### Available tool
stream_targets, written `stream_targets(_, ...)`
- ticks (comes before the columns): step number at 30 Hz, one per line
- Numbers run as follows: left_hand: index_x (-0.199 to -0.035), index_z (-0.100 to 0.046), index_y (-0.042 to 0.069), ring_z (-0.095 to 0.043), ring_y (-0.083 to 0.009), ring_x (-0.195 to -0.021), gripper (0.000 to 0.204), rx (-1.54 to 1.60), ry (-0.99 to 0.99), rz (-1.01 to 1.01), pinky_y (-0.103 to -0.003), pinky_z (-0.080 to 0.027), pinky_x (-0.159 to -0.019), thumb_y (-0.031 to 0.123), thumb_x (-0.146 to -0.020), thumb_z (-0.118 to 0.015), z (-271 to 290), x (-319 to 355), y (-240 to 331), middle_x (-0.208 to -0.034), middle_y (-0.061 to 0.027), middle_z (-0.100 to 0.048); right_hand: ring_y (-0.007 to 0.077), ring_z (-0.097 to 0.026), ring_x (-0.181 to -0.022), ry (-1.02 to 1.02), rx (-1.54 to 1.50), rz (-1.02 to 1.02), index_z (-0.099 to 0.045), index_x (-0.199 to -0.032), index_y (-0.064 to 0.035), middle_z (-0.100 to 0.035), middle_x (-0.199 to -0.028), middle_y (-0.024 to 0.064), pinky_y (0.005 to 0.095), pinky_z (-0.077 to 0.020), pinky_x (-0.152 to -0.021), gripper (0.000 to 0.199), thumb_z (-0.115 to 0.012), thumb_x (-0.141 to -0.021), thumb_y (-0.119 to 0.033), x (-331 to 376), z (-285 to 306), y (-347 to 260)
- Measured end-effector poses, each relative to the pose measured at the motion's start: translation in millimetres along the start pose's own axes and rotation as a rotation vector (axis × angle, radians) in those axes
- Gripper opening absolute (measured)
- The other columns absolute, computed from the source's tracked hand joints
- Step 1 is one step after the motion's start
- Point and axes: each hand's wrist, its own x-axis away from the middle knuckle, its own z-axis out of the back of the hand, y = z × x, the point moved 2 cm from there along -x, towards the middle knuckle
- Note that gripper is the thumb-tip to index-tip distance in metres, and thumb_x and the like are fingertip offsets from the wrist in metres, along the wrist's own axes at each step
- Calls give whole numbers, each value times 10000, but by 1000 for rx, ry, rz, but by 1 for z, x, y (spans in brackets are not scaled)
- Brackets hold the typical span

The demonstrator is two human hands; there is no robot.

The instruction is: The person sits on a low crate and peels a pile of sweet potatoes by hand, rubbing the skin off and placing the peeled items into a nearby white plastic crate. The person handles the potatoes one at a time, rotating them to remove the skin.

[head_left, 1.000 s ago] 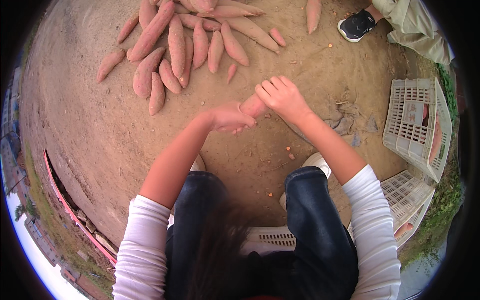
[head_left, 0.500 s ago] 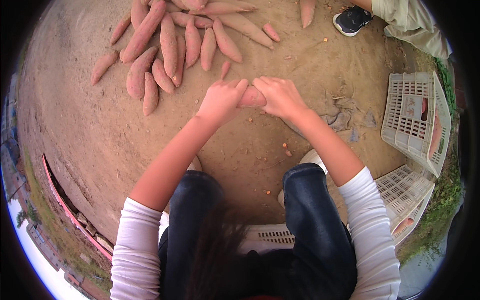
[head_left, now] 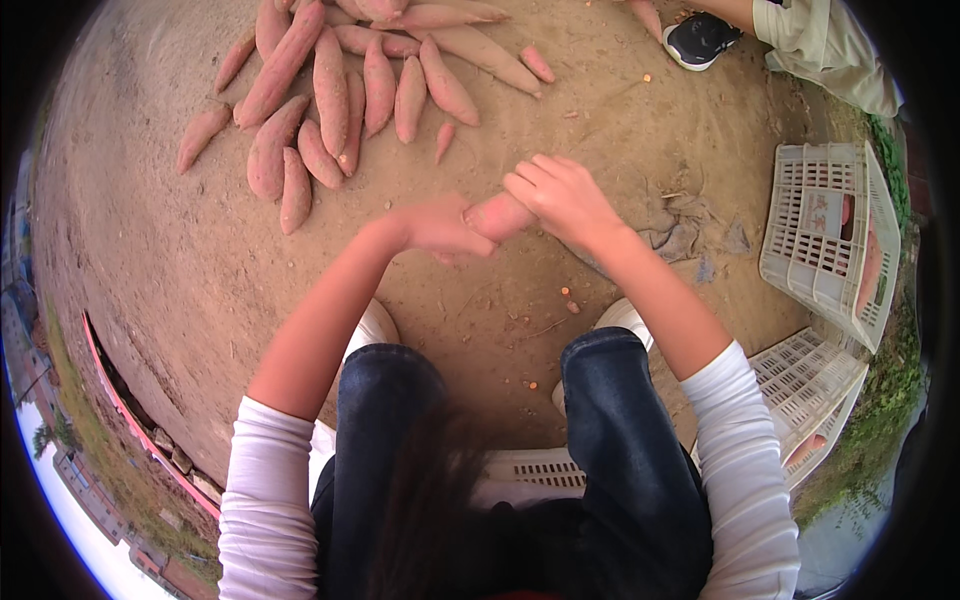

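Observation:
A pinkish-red sweet potato (head_left: 499, 217) is held over the bare ground in front of my knees, its right end tilted up and away. My right hand (head_left: 568, 198) wraps its fingers over that right end. At the other end, my left hand (head_left: 447, 229) closes round the sweet potato, slightly smeared by motion, with its thumb side along the lower edge. Both hands cover much of the sweet potato, so only its middle shows. Just beyond them lies a small thin sweet potato (head_left: 444, 142) on the dirt.
A pile of sweet potatoes (head_left: 330, 90) spreads at the far left. Another person's black shoe (head_left: 703, 41) stands at the far right. Pale plastic crates (head_left: 815, 235) line the right side, near a crumpled dark cloth (head_left: 680, 238). Small orange bits (head_left: 566, 291) dot the dirt.
My left hand has dropped toward me and turned at the sweet potato's left end. The sweet potato has tilted, showing more of its length. At far right, another sweet potato has shifted nearer the shoe.

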Motion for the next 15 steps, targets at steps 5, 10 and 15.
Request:
stream_targets(5, -874, -608, 65, -695, -294, -688, 305, -885, 575, -120, -405, -552, -622, 256, -688, -757, -22, -4, 2, -763, -95, -688, 348, -695, -864, -603, -349, -268, -659, -903, -43, -708, -879, 146, 444, -548, -742, 309, -768, -634, -150, -16, -25, -4)
stream_targets(10, -928, -581, 76, -702, -333, -722, 316, -1005, 862, -255, -432, -557, -639, 237, -712, -747, -31, -12, -12, -792, -125, -699, 363, -692, -844, -512, -451, -326, -638, -928, -40, -704, -849, 157, 451, -552, -733, 353, -760, -619, -162, -22, -27, -4)
stream_targets(15, -858, -580, 74, -646, -182, -595, 251, -266, 261, 38, -308, -480, -513, 205, -752, -766, 3, -14, -17, -688, -51, -648, 324, -660, -857, -130, -88, -186, -598, -991, -78, -647, -887, 113, 438, -532, -728, 385, -761, -645, -118, -12, -15, -8)
